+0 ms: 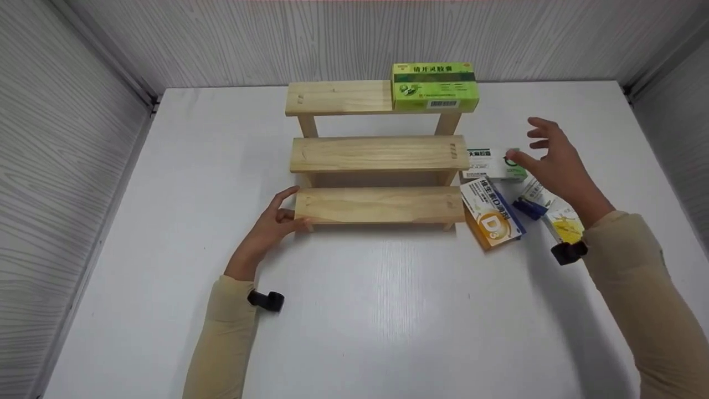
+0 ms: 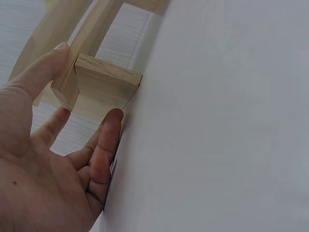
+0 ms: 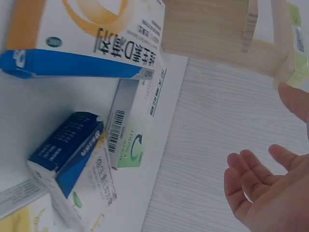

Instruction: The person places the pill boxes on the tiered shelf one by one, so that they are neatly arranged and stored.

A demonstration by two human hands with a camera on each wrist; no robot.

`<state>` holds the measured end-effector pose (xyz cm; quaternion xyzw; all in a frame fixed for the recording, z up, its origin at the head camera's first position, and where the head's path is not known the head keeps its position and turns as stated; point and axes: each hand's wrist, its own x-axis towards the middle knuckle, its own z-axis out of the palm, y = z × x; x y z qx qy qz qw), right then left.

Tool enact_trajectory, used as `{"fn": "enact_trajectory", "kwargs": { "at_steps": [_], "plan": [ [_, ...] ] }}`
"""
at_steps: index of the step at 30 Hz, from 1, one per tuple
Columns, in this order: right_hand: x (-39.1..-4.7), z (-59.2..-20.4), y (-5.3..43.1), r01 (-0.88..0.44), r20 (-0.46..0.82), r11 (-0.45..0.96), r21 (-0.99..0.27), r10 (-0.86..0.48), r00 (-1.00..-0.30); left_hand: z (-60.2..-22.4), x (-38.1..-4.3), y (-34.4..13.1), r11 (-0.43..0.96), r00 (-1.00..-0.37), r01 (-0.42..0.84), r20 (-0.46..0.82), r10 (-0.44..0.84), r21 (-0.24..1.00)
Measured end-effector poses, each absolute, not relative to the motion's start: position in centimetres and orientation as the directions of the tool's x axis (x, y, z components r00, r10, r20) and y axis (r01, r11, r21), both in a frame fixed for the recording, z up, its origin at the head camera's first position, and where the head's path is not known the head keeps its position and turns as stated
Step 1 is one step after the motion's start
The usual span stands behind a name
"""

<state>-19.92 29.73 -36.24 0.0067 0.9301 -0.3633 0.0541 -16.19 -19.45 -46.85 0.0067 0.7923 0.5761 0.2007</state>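
Observation:
A three-step wooden rack [image 1: 379, 152] stands on the white table. At the left end of its lowest board, my left hand [image 1: 271, 221] pinches the wood between thumb and finger; the left wrist view shows its other fingers [image 2: 108, 140] off the board, close to the table. My right hand [image 1: 556, 166] hovers right of the rack, fingers spread and holding nothing. Beneath and beside it lie a white-and-green medicine box [image 1: 484, 158] and an orange-and-white vitamin D box [image 1: 490, 213]. On the right end of the top board sits a green medicine box [image 1: 435, 91].
Farther right on the table lie a small dark-blue box [image 1: 530, 209] and a yellow-and-white box [image 1: 566, 226], partly behind the right wrist. The blue box rests against a white box [image 3: 94, 183]. Grey wood-grain walls [image 1: 249, 44] enclose the table at the back and sides.

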Motion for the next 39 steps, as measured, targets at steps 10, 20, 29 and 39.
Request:
{"fn": "enact_trajectory", "kwargs": {
  "at_steps": [10, 20, 29, 39],
  "plan": [
    [-15.1, -39.3, 29.6, 0.146, -0.223, 0.725, -0.673, -0.011, -0.975, -47.0, -16.1, -19.5, 0.337, -0.921, -0.22, -0.309, 0.239, 0.916],
    [-12.1, -41.7, 29.6, 0.184, -0.351, 0.738, -0.649, -0.076, -0.933, -46.9, -16.1, -19.6, 0.337, -0.915, -0.243, -0.331, 0.232, 0.909],
    [-11.6, -43.4, 29.0, 0.149, -0.378, 0.805, -0.574, -0.1, -0.921, -46.7, -16.3, -19.4, 0.357, -0.917, -0.246, -0.336, 0.216, 0.901],
    [-11.0, -44.1, 28.9, 0.12, -0.33, 0.805, -0.581, -0.099, -0.939, -46.8, -16.3, -19.4, 0.362, -0.914, -0.257, -0.347, 0.211, 0.896]
  ]
}}
